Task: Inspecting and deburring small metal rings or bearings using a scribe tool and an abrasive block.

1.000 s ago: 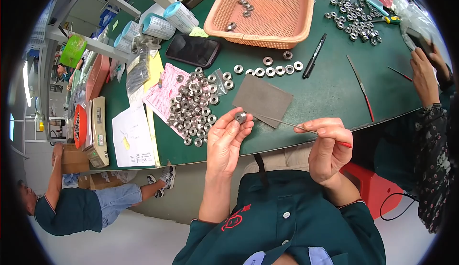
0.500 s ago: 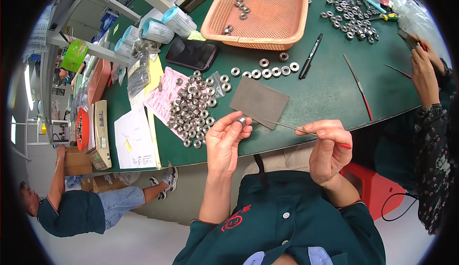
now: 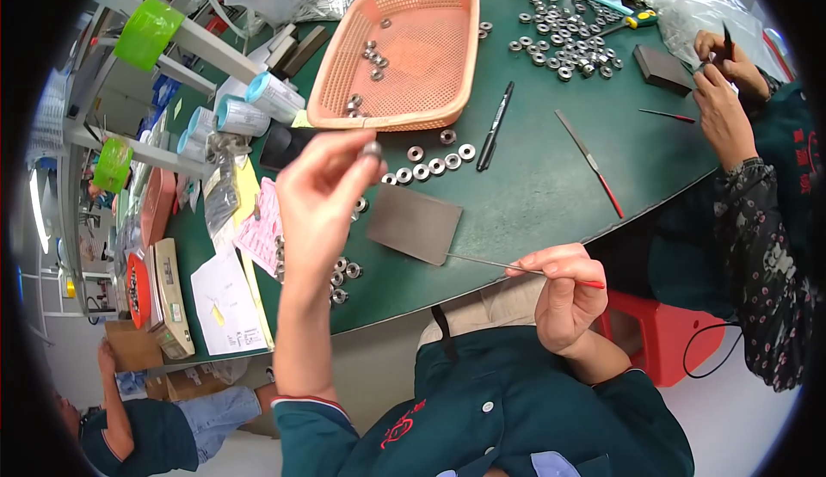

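My left hand [image 3: 314,193] is raised over the bench, pinching a small metal ring [image 3: 372,149] between thumb and fingers. Held in my right hand [image 3: 568,292] near the front edge is a thin needle file [image 3: 482,262] with a red handle; its tip points left at the corner of a flat grey block [image 3: 415,224]. Beyond the block, several similar rings [image 3: 421,172] form a row. Other loose rings [image 3: 342,279] lie beside my left forearm, which hides much of their pile.
An orange basket [image 3: 320,121] holding a few rings stands behind the row. A black marker [image 3: 496,129] and a red-handled flat file [image 3: 594,167] lie to the right. Farther back is a heap of rings [image 3: 559,47]. A co-worker's hands [image 3: 723,107] work at the far right.
My left hand has lifted the ring away from the file tip, moving forward and left toward the row and basket. My right hand still holds the file. The whole view has shifted.
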Demonstrator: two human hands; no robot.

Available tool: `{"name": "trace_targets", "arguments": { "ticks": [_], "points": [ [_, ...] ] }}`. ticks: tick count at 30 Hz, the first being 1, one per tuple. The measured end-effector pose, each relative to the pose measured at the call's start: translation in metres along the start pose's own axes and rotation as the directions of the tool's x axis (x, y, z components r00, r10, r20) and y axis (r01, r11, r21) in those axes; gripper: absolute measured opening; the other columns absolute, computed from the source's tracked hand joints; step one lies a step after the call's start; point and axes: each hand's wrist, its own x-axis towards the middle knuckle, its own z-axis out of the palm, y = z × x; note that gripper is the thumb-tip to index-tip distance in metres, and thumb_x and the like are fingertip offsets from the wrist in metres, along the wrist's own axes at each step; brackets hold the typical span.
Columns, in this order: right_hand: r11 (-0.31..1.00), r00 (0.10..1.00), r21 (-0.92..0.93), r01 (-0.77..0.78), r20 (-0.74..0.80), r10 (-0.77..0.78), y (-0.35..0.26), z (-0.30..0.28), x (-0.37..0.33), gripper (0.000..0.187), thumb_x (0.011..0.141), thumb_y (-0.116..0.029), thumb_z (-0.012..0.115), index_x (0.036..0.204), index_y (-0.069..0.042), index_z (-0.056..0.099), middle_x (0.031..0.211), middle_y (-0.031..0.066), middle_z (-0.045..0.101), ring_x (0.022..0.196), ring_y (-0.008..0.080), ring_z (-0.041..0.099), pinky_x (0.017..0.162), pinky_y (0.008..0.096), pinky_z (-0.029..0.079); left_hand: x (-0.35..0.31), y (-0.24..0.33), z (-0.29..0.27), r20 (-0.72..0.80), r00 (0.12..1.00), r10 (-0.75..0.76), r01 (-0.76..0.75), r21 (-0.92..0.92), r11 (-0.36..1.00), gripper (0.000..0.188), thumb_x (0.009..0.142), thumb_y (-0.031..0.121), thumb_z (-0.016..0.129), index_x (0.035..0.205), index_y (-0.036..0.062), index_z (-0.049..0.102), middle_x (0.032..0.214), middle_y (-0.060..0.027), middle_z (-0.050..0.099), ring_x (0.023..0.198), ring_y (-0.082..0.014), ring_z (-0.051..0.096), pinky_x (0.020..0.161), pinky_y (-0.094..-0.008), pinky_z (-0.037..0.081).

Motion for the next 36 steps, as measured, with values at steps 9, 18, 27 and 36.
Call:
{"name": "trace_targets", "arguments": {
  "ticks": [9,18,27,36],
  "points": [
    [0.998,0.999,-0.063,0.015,-0.044,-0.018,-0.015,-0.016,-0.007,0.009,0.091,-0.002,0.042,0.094,0.002,0.050,0.088,0.0183,0.057,0.070,0.0221,0.061,0.065,0.0321,0.054,0.117,-0.039,0.004,0.193,0.914,0.357,-0.386,0.687,0.616,0.012,0.076,0.002,0.060,0.086,0.0000,0.065,0.082,-0.0129,0.062,0.073,-0.0289,0.061,0.070,-0.0341,0.048],
    [0.998,0.996,-0.063,0.008,-0.083,-0.014,-0.017,-0.031,-0.003,0.010,0.092,-0.005,0.042,0.092,0.002,0.048,0.086,0.0190,0.057,0.068,0.0225,0.061,0.062,0.0317,0.054,0.023,-0.025,0.045,0.377,0.878,0.295,-0.478,0.734,0.482,0.013,0.071,0.011,0.069,0.069,0.0010,0.061,0.060,-0.0114,0.056,0.055,-0.0276,0.056,0.052,-0.0345,0.043],
    [0.999,0.997,-0.031,-0.042,-0.064,0.039,-0.016,-0.036,0.000,0.011,0.092,-0.006,0.043,0.090,0.002,0.050,0.086,0.0191,0.057,0.067,0.0225,0.061,0.062,0.0315,0.054,0.035,-0.048,0.062,0.342,0.938,-0.048,-0.269,0.812,0.517,0.021,0.068,0.018,0.071,0.077,0.0010,0.063,0.062,-0.0144,0.060,0.063,-0.0319,0.061,0.058,-0.0396,0.047],
    [0.997,0.995,-0.080,-0.004,-0.099,-0.004,-0.018,-0.051,0.003,0.010,0.092,-0.006,0.042,0.093,0.002,0.046,0.087,0.0193,0.055,0.067,0.0220,0.060,0.061,0.0318,0.055,-0.004,-0.021,0.050,0.233,0.957,-0.171,0.188,-0.055,0.981,0.019,0.082,0.004,0.060,0.100,-0.0005,0.060,0.094,-0.0081,0.060,0.069,-0.0113,0.056,0.062,-0.0219,0.045]
  ]
}}
